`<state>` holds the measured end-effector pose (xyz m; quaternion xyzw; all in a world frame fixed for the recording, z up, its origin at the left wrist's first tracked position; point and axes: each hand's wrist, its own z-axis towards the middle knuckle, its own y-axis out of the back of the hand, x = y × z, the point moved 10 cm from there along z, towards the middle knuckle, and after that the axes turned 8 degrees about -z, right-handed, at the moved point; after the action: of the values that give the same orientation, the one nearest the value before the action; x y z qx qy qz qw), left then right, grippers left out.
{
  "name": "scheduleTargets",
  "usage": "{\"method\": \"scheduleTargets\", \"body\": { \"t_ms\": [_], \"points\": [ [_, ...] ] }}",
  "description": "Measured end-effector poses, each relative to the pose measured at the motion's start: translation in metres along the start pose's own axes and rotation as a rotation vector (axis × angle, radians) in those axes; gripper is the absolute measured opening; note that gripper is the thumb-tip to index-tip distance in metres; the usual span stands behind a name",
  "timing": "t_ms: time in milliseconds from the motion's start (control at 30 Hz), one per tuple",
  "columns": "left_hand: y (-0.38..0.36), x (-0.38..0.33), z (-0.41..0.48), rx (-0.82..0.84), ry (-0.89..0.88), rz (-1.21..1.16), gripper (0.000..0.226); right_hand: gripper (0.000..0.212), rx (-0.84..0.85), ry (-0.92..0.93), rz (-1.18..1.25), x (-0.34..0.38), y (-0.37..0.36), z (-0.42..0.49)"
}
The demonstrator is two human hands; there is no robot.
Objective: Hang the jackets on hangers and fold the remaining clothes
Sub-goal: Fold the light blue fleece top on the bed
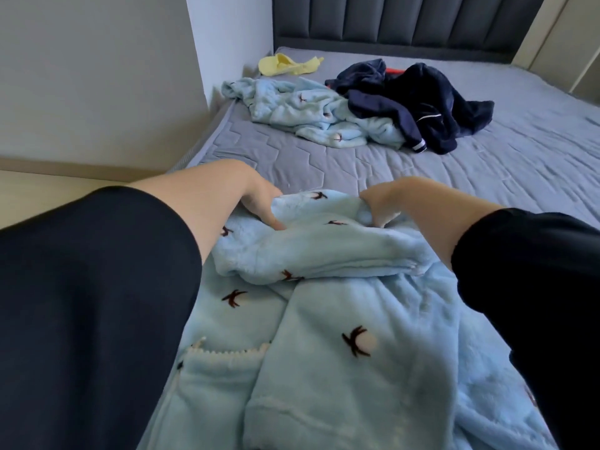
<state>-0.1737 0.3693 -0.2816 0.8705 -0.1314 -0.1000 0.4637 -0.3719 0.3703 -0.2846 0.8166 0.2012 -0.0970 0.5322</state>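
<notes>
On the bed (487, 177) — left hand (259, 199), right hand (383, 203) gripping blue fleece (324, 248), navy jacket (422, 102) beyond

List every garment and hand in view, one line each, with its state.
Near blue fleece: spread out, top part folded over.
Left hand: grips the folded part.
Right hand: grips the folded part.
Far blue fleece: crumpled, unfolded.
Navy garment: heaped, partly over the far blue fleece.
Yellow garment: crumpled by the wall.
</notes>
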Motion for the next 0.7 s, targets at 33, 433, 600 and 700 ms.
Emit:
{"method": "scheduleTargets", "body": {
  "t_ms": [33,433,600,700],
  "points": [
    [0.004,-0.001,-0.002,-0.038,0.019,0.041,0.075,0.041,-0.063,-0.020,0.004,-0.003,0.003,-0.002],
    [0.143,-0.033,-0.131,-1.142,0.109,0.115,0.031,0.019,-1.246,-0.438,0.102,-0.078,0.129,-0.145],
    [0.140,-0.051,-0.190,-1.358,-0.037,0.105,0.031,0.023,-1.350,-0.505,0.186,-0.083,0.132,-0.194],
    [0.089,-0.074,-0.201,-1.326,-0.236,0.209,0.025,0.022,-1.267,-0.469,0.230,-0.064,0.092,-0.202]
  ]
}}
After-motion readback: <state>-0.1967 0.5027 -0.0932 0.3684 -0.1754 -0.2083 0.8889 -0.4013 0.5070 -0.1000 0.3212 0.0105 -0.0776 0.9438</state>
